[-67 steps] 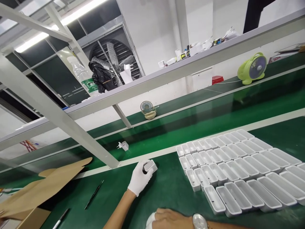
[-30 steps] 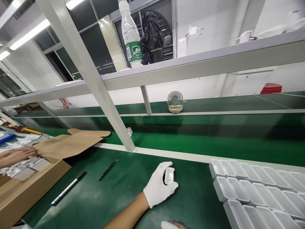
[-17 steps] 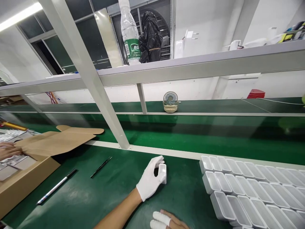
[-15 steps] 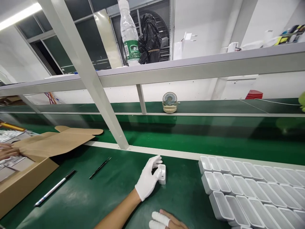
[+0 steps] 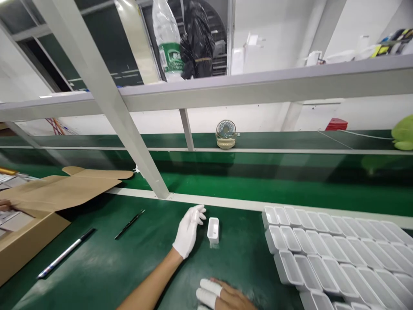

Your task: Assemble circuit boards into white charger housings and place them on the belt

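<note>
L hand (image 5: 189, 231) now off white case (image 5: 213, 231) it held a sec ago, fingers slightly apart; case on bench (image 5: 112, 262) just to its R. R hand (image 5: 229, 297) nearby, can't tell if fingers grip.

Left hand (image 5: 189, 232) and right hand (image 5: 227, 296) are viewed from near above by 1 head camera, aimed forward-down.

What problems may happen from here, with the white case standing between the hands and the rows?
The left hand is open close beside the lone white case; a careless sweep might knock it aside. The rows of cases stand tightly packed, so bumping one could shift its neighbours.
</note>
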Motion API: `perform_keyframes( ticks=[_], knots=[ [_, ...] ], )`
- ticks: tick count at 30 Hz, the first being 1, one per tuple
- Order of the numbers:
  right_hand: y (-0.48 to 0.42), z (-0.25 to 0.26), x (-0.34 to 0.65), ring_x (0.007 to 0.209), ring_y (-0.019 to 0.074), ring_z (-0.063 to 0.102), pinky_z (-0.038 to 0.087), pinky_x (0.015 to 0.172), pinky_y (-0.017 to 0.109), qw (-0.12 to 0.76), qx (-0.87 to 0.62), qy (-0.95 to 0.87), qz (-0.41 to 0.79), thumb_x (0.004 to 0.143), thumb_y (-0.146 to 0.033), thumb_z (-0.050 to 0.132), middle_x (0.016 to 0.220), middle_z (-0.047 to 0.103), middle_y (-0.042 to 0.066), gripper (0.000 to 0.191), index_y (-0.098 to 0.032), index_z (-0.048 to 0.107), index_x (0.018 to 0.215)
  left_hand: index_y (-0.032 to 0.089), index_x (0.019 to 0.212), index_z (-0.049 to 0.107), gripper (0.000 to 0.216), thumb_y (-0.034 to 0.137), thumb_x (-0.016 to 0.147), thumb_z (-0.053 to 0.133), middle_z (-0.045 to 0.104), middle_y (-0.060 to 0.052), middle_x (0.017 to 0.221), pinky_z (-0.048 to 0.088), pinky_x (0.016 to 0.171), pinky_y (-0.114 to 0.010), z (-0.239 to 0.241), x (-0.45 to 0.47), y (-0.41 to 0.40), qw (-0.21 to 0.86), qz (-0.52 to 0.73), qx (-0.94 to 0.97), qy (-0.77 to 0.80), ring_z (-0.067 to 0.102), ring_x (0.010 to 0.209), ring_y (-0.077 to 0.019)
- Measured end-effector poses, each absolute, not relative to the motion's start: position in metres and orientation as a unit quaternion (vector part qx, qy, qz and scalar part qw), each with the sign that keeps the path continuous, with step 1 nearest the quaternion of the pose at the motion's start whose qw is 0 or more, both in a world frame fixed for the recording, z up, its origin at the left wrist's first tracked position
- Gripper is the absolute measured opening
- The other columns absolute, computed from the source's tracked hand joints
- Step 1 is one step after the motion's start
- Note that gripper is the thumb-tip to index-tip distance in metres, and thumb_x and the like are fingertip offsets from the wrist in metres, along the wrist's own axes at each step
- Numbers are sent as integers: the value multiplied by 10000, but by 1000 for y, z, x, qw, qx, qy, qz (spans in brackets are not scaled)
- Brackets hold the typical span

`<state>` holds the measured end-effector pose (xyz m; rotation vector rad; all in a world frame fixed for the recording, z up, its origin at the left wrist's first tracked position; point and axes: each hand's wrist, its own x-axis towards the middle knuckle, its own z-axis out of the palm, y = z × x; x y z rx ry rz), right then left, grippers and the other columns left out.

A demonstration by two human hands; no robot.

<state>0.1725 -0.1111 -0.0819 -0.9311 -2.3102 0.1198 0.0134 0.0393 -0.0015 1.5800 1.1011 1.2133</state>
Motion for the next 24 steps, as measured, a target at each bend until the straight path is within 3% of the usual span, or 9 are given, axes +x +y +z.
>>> perform_keyframes(
  ticks=[3, 4, 9, 18, 24],
  knots=[
    [-118, -49, 180, 1351, 274, 503, 375, 1177, 430, 280, -269, -921, 9, 982, -333, 548, 1416, 580, 113, 365, -144, 596, 1290, 116, 971, 683, 484, 575, 930, 535, 665, -71, 809, 487, 602, -289, -4, 14, 47, 426, 510, 605, 439, 567, 625, -148],
    [-119, -39, 184, 1367, 291, 478, 327, 1203, 442, 267, -268, -926, 11, 979, -347, 548, 1438, 554, 130, 362, -118, 615, 1251, 120, 937, 675, 487, 582, 932, 523, 652, -58, 781, 468, 568, -271, -6, 15, 50, 439, 506, 597, 442, 550, 595, -135],
    [-116, -15, 195, 1343, 272, 490, 301, 1209, 407, 224, -277, -935, -3, 1018, -295, 437, 1381, 592, 137, 345, -87, 627, 1217, 125, 834, 656, 461, 557, 937, 531, 603, -24, 675, 382, 456, -223, -11, 23, 63, 480, 498, 559, 458, 481, 488, -94],
    [-123, -18, 191, 1420, 197, 379, 276, 1168, 357, 230, -324, -918, 21, 1068, -311, 230, 1365, 610, 90, 469, -98, 618, 1224, 112, 824, 669, 456, 544, 920, 561, 618, -39, 668, 390, 434, -222, -6, 27, 65, 514, 494, 550, 436, 490, 477, -97],
    [-121, -18, 192, 1358, 245, 477, 301, 1202, 381, 237, -289, -928, -3, 1050, -337, 375, 1352, 622, 109, 390, -95, 624, 1228, 111, 859, 672, 452, 548, 916, 571, 630, -47, 686, 337, 423, -209, -7, 19, 67, 535, 448, 568, 436, 457, 479, -88]
  ],
)
